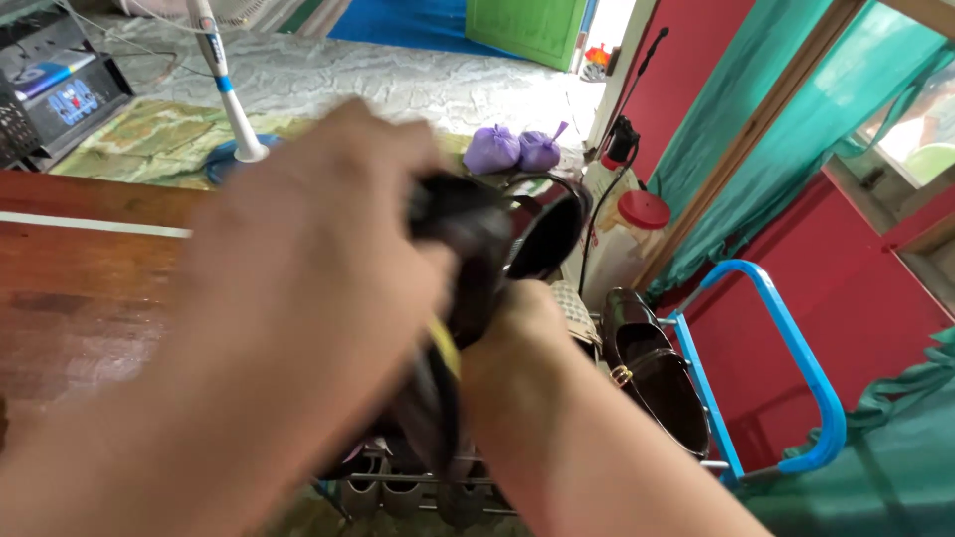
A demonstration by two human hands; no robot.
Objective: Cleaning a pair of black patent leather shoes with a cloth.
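Observation:
My left hand [318,259] is blurred and fills the middle of the view, its fingers wrapped over a dark, glossy shoe [473,239]. My right hand [522,333] grips the same shoe from below and to the right. A black strap loop [552,214] of the shoe curves out past my fingers. A yellow patch [445,348] shows between my two hands. Both hands hold the shoe above a shoe rack.
A blue-framed shoe rack [796,348] stands at the right with a brown glossy shoe [657,378] on top and grey shoes [383,492] below. A wooden tabletop [70,288] lies left. Two purple bags [512,149], a fan stand [234,99] and a red lid [644,209] sit beyond.

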